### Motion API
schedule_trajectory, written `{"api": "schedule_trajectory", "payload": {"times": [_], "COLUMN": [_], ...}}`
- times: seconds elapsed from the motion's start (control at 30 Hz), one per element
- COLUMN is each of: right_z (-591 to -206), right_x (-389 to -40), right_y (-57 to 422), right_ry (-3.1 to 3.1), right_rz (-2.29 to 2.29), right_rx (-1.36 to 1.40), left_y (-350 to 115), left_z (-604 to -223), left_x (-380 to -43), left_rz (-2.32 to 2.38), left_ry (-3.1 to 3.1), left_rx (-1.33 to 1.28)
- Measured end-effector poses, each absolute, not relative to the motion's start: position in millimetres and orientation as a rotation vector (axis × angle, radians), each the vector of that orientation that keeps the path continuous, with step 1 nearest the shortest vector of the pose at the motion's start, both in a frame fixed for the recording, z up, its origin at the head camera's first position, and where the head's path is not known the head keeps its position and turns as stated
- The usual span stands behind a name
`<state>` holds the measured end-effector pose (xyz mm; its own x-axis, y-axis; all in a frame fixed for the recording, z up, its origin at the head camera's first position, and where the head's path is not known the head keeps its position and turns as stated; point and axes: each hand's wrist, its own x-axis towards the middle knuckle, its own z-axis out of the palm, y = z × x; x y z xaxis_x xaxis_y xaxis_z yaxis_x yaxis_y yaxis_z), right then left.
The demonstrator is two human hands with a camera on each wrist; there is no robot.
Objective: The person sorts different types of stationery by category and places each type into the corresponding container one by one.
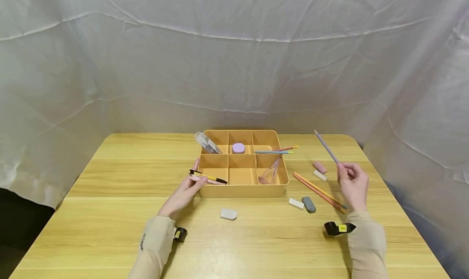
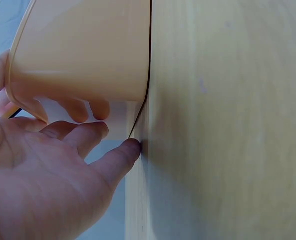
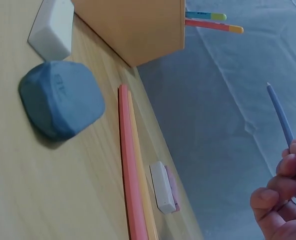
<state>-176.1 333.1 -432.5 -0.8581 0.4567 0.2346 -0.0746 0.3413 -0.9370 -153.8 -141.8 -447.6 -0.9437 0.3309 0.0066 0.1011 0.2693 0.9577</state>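
My left hand point(image 1: 187, 191) grips the left wall of an orange divided organizer box point(image 1: 242, 191), thumb over the rim and fingers along the outside. By that thumb, a yellow-and-black pen point(image 1: 209, 176) and a pale pink pen point(image 1: 210, 181) lean across the front left compartment, their ends jutting past the rim. In the right wrist view the outside fingers are out of sight; the left wrist view shows them close along the glossy wall. My right hand point(image 1: 354, 185) pinches a purple pencil point(image 1: 327, 148) above the table, right of the box, its point up and leftward.
The box holds a correction tape point(image 1: 207, 142), a lilac case point(image 1: 238, 148), a set square point(image 1: 270, 172), and blue point(image 1: 272, 152) and red pencils. Right of it lie two pencils point(image 1: 318, 191), a grey eraser point(image 1: 309, 204), and white and pink erasers point(image 1: 320, 167). Another white eraser point(image 1: 229, 214) lies in front.
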Motion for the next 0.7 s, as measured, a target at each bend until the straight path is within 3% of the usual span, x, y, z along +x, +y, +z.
{"api": "schedule_trajectory", "payload": {"times": [0.3,0.7], "right_z": [-428,-421], "right_x": [-174,-174], "right_y": [327,320], "right_ry": [-1.893,-1.772], "right_rz": [1.845,1.889], "right_rx": [-0.278,-0.152], "left_y": [-142,-142], "left_z": [-448,-449], "left_x": [-153,-155], "left_rz": [1.783,1.785], "left_ry": [2.323,2.325], "left_rx": [0.421,0.440]}}
